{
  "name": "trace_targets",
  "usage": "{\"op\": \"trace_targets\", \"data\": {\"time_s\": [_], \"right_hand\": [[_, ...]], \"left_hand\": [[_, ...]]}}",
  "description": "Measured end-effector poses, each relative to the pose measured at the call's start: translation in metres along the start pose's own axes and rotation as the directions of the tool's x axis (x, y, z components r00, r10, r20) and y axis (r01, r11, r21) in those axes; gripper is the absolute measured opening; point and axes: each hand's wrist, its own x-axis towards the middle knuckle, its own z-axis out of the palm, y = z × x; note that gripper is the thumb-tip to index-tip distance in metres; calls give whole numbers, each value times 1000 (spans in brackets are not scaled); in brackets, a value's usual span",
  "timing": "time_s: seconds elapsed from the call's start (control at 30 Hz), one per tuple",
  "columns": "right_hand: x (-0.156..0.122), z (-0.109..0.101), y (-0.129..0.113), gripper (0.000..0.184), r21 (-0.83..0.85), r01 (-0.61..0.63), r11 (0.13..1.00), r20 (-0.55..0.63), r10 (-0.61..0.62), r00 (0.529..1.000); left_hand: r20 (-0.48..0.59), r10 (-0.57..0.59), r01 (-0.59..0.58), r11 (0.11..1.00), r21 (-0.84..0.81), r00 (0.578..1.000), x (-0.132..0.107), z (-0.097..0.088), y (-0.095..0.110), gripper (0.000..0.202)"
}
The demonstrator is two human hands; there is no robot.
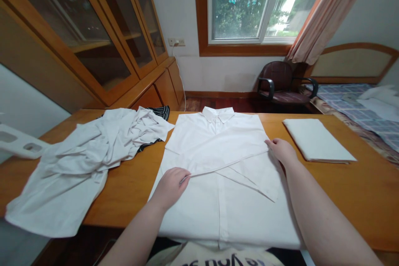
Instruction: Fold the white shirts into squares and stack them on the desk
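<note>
A white collared shirt (199, 212) lies spread on the wooden table in front of me, its collar at the far side and its button front facing up. Both sleeves lie across its body, one crossing over the other. My left hand (173, 187) is closed in a pinch on the edge of the upper sleeve, at its left end. At the shirt's right side, my right hand (281, 151) pinches the same sleeve near the side edge. The shirt's lower hem reaches the near table edge, close to my body.
A rumpled heap of white clothes (84, 153) with a dark striped piece lies on the left of the table (368, 199). A neatly folded white cloth (318, 137) sits at the right. Beyond are a cabinet (140, 79), an armchair (277, 79) and a bed (361, 99).
</note>
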Motion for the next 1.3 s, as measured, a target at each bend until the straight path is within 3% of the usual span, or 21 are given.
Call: {"op": "trace_targets", "data": {"time_s": [0.37, 0.47, 0.57, 0.67, 0.8, 1.0, 1.3], "right_hand": [[4, -3, 19, 17, 251, 121, 960, 50, -137, 989], [4, -2, 20, 19, 307, 144, 941, 64, -171, 983], [3, -1, 15, 32, 257, 104, 961, 37, -117, 992], [2, 1, 6, 46, 99, 15, 995, -17, -13, 1000], [3, 1, 0, 43, -41, 12, 999, -1, -12, 1000], [6, -1, 8, 32, 20, 76, 997, 42, -77, 996], [2, -4, 11, 26, 135, 121, 983, 37, -127, 991]], "left_hand": [[-8, 3, -3, 1000, 1, 1000, -1, -2, -2, 18], [8, 2, -2, 1000, 3, 1000, -1, -2, -3, 16], [19, 12, -12, 1000, -7, 1000, 0, -2, -2, 14], [10, 36, -36, 999, -13, 999, 0, -3, -1, 14], [-21, 95, -94, 995, 33, 995, -2, -4, -2, 13], [-58, 146, -136, 980, 148, 988, -3, -2, 0, 12], [148, 74, -71, 997, -27, 986, 1, -16, 6, 13]]}}
